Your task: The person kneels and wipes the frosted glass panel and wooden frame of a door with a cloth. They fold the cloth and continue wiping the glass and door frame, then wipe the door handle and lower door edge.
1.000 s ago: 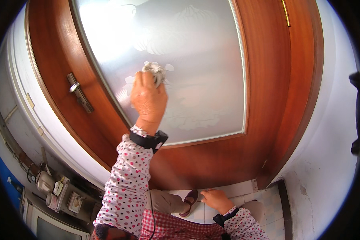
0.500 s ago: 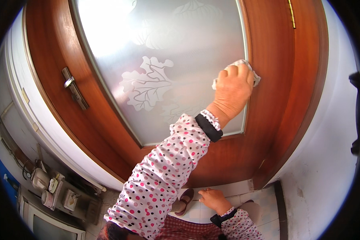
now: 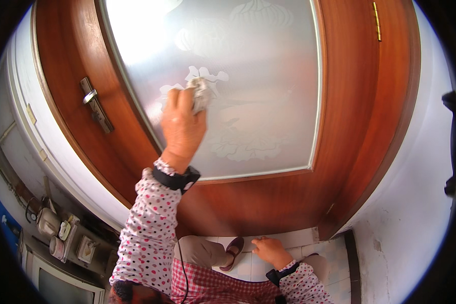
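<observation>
My left hand (image 3: 181, 126) is raised and pressed against the frosted glass pane (image 3: 258, 76) of a brown wooden door (image 3: 359, 116). It grips a small crumpled white cloth (image 3: 201, 93), held flat on the glass over an etched flower pattern. A black band sits on that wrist above a dotted sleeve. My right hand (image 3: 269, 251) hangs low by my side above the tiled floor, fingers loosely curled and holding nothing.
A metal door handle (image 3: 94, 104) sits on the door's left side and a brass hinge (image 3: 376, 21) at the upper right. A white wall (image 3: 420, 202) stands on the right. Jars and small appliances (image 3: 61, 235) crowd a shelf at lower left. My shoe (image 3: 233, 251) rests on white tiles.
My left hand with the cloth swept from the middle of the glass to its right edge, then back to the left-centre. The right hand stayed low.
</observation>
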{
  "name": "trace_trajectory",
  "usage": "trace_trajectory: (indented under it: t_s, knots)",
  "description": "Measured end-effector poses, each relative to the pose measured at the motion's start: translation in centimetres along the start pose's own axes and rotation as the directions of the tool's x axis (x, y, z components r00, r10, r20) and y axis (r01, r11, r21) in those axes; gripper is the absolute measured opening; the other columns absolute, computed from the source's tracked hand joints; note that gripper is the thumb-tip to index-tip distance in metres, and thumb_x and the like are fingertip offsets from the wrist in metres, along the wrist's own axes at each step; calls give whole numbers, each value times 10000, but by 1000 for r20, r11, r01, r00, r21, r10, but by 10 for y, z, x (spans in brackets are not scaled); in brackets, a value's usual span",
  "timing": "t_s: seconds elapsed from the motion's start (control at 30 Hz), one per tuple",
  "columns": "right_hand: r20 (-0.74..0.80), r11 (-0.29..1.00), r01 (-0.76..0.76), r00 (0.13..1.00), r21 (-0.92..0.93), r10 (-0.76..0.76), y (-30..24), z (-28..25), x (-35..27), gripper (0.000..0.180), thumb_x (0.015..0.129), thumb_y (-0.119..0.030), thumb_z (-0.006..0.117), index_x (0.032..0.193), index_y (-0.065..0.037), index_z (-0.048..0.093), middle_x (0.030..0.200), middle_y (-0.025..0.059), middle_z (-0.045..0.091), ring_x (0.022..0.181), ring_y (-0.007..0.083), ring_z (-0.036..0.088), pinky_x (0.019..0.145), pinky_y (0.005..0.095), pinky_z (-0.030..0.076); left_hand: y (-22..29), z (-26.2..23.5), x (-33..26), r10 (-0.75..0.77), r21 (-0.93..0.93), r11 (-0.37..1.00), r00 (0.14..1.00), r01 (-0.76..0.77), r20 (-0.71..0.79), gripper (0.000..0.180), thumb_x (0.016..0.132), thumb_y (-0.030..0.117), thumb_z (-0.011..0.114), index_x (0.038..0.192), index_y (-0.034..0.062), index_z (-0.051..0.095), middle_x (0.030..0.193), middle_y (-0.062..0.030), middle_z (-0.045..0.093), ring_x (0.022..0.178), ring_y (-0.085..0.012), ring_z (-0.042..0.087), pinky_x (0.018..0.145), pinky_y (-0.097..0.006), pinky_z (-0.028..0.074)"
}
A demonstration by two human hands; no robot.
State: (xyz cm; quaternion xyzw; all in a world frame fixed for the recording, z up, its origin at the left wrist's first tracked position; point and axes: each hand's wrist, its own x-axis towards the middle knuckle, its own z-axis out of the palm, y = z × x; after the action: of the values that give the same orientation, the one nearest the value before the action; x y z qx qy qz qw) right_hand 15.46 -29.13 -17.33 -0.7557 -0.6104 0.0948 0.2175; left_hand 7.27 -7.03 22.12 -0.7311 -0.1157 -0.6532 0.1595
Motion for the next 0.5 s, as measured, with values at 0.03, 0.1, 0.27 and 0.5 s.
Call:
trace_trajectory:
  t_s: [0.03, 0.1, 0.27, 0.5]
  knots:
    - [-11, 1000, 11, 1000, 9, -11, 0, 0, 0, 357, 879, -327, 702, 1171, -126, 671, 1026, 150, 703, 933, 359, 694, 794, 482, 556, -14, -9, -4, 0, 30, 1000, 1000, 0, 3, 352, 752, 15, 719, 1088, 46, 622, 1004, -167, 578, 858, -403, 615, 694, -472, 517]
    - [-15, 1000, 13, 1000, 7, -12, 0, 1, -1, 355, 876, -330, 702, 1165, -126, 671, 1017, 150, 705, 924, 360, 694, 786, 483, 555, -36, -21, -11, -41, 94, 995, 999, 43, -22, 360, 765, 19, 709, 1110, 44, 609, 1041, -174, 575, 912, -411, 617, 723, -470, 528]
    - [-16, 1000, 7, 1000, -8, -8, -3, -5, -6, 347, 882, -325, 688, 1165, -126, 672, 1007, 153, 706, 907, 358, 698, 772, 479, 557, -73, -41, -22, -203, 176, 961, 976, 214, -75, 312, 822, 80, 684, 1106, 33, 566, 1076, -180, 557, 924, -436, 610, 749, -490, 527]
    - [-26, 999, 44, 999, 29, -44, -7, -13, -7, 332, 893, -296, 655, 1167, -111, 680, 983, 152, 705, 902, 359, 699, 763, 488, 559, -49, -21, -27, -237, 213, 943, 966, 255, -107, 319, 804, 79, 685, 1096, 38, 563, 1072, -170, 559, 909, -433, 619, 712, -497, 526]
